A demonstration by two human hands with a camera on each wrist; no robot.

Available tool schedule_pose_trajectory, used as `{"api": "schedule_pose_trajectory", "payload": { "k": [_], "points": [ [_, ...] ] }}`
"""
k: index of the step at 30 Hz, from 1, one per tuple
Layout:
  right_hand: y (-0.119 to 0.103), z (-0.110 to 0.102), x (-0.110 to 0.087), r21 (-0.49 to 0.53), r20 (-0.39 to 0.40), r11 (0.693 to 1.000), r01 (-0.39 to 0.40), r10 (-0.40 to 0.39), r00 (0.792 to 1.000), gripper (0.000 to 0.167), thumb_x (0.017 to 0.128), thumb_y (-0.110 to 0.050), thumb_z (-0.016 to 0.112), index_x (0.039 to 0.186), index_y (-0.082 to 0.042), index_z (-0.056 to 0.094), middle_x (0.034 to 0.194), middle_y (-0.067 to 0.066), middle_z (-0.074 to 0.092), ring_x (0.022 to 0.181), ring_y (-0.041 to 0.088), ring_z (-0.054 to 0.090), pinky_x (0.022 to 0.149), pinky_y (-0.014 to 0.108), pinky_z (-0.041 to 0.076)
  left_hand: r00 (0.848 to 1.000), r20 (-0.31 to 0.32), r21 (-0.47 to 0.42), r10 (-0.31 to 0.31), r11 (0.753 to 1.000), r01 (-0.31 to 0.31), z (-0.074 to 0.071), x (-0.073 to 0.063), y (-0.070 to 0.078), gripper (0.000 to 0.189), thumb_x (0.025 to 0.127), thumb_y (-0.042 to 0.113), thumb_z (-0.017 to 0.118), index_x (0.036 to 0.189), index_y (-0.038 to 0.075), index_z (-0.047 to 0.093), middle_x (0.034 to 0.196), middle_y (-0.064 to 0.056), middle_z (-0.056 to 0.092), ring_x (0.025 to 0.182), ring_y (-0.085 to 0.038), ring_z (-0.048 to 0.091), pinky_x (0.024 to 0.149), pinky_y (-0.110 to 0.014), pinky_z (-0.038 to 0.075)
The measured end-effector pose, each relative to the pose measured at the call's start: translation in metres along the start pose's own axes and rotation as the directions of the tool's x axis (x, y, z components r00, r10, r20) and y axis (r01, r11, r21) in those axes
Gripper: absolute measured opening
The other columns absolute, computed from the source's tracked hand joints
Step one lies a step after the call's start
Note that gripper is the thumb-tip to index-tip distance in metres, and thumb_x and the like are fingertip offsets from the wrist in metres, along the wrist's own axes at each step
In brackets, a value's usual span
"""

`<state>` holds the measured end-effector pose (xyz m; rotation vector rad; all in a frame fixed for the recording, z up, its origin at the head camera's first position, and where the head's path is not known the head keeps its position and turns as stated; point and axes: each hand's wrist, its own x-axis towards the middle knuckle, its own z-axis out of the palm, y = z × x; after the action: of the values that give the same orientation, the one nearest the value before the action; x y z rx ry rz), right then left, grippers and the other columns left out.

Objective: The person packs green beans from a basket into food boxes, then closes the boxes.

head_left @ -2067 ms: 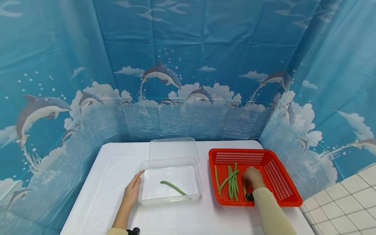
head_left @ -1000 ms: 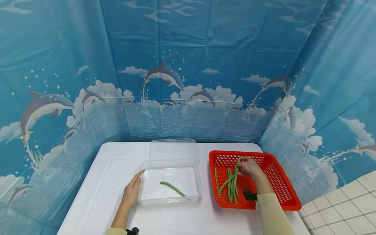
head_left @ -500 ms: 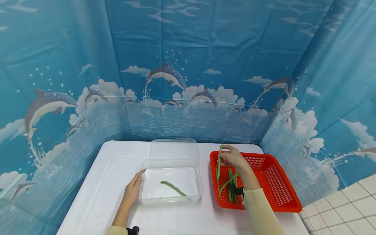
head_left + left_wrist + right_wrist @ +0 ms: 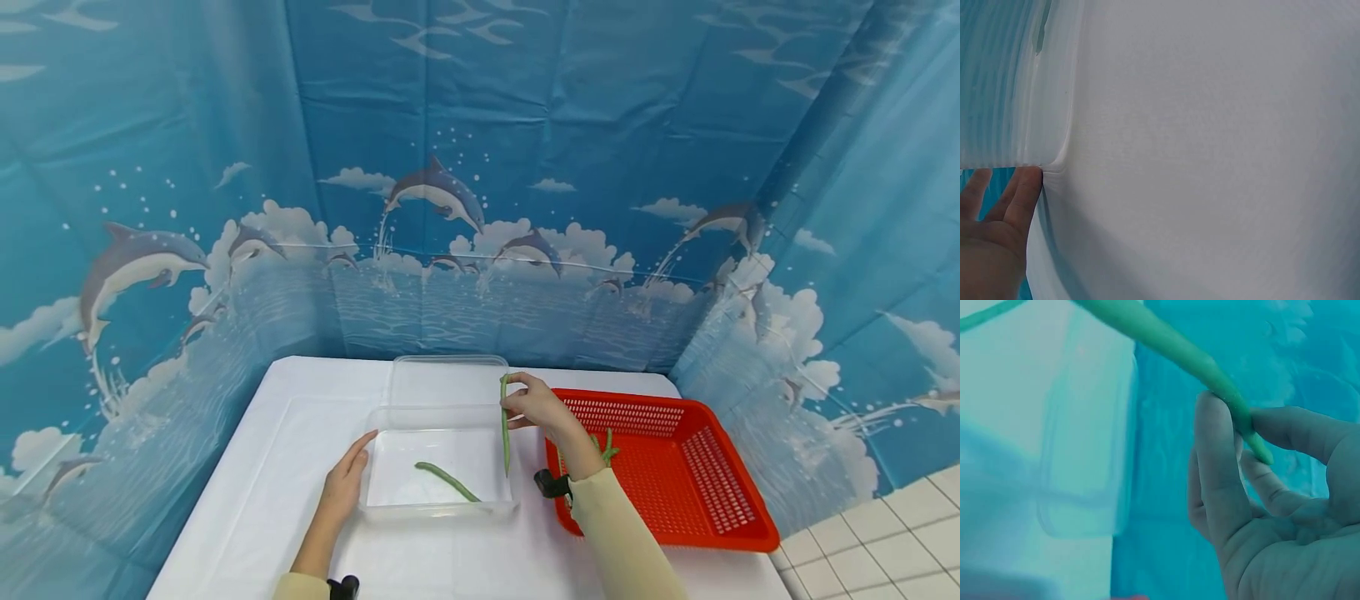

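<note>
My right hand (image 4: 537, 403) pinches one green bean (image 4: 505, 429) near its end between thumb and fingers, as the right wrist view shows close up. That bean hangs over the right side of a clear plastic container (image 4: 435, 508). Another green bean (image 4: 447, 481) lies slanted on the container's floor. My left hand (image 4: 343, 483) rests with extended fingers against the container's left side; in the left wrist view the fingertips (image 4: 1032, 178) touch its wall. Several green beans (image 4: 606, 447) are in the red basket (image 4: 738, 467), mostly hidden behind my right forearm.
Behind the container lies a clear lid (image 4: 450, 381) on the white-covered table (image 4: 247, 500). The red basket stands right of the container. A blue dolphin-print curtain (image 4: 450, 300) rises along the table's back and sides; white tiles (image 4: 885, 533) show at the lower right.
From inside the red basket, my right hand has picked a green bean out of the pile and carried it left to the container. My left hand has stayed at the container's side.
</note>
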<state>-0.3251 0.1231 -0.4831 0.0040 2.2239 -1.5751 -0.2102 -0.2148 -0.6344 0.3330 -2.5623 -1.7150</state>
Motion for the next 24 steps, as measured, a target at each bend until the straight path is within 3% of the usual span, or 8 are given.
{"api": "schedule_pose_trajectory", "payload": {
  "k": [6,12,19,24],
  "points": [
    [0.004,0.031,0.013,-0.068,0.042,0.998,0.005,-0.002,0.999,0.046,0.100,-0.005,0.068,0.143,-0.005,0.054,0.099,0.015,0.068,0.075,0.019,0.070,0.071,0.036,0.069,1.000,0.005,0.005,0.014,1.000,-0.014,0.001,0.000,0.000,0.047,0.117,0.039,0.033,0.160,0.029,0.048,0.172,-0.013,0.038,0.160,-0.046,0.030,0.127,-0.073,0.026],
    [0.009,0.057,0.026,-0.200,0.106,0.979,0.043,-0.022,0.994,0.046,0.097,-0.005,0.069,0.141,-0.004,0.057,0.094,0.014,0.068,0.074,0.019,0.069,0.073,0.042,0.070,1.000,0.001,0.004,0.006,1.000,-0.006,0.002,0.000,0.000,0.047,0.117,0.039,0.033,0.160,0.029,0.047,0.173,-0.010,0.037,0.161,-0.044,0.029,0.128,-0.071,0.025],
    [0.009,0.085,0.035,-0.409,0.167,0.909,0.081,-0.013,0.986,0.046,0.094,0.001,0.070,0.139,-0.006,0.063,0.082,0.012,0.069,0.069,0.019,0.068,0.069,0.043,0.069,1.000,0.005,0.000,0.009,1.000,-0.009,0.001,0.000,0.001,0.047,0.117,0.039,0.032,0.161,0.030,0.047,0.173,-0.010,0.036,0.161,-0.045,0.029,0.127,-0.072,0.025],
    [0.017,0.101,0.039,-0.511,0.185,0.857,0.064,0.037,0.982,0.041,0.092,0.003,0.071,0.132,-0.007,0.066,0.082,0.011,0.065,0.072,0.021,0.067,0.068,0.044,0.069,1.000,-0.003,0.003,0.015,1.000,-0.015,0.001,0.000,0.001,0.048,0.116,0.043,0.031,0.160,0.030,0.047,0.172,-0.010,0.037,0.161,-0.044,0.030,0.127,-0.071,0.026]
  ]
}}
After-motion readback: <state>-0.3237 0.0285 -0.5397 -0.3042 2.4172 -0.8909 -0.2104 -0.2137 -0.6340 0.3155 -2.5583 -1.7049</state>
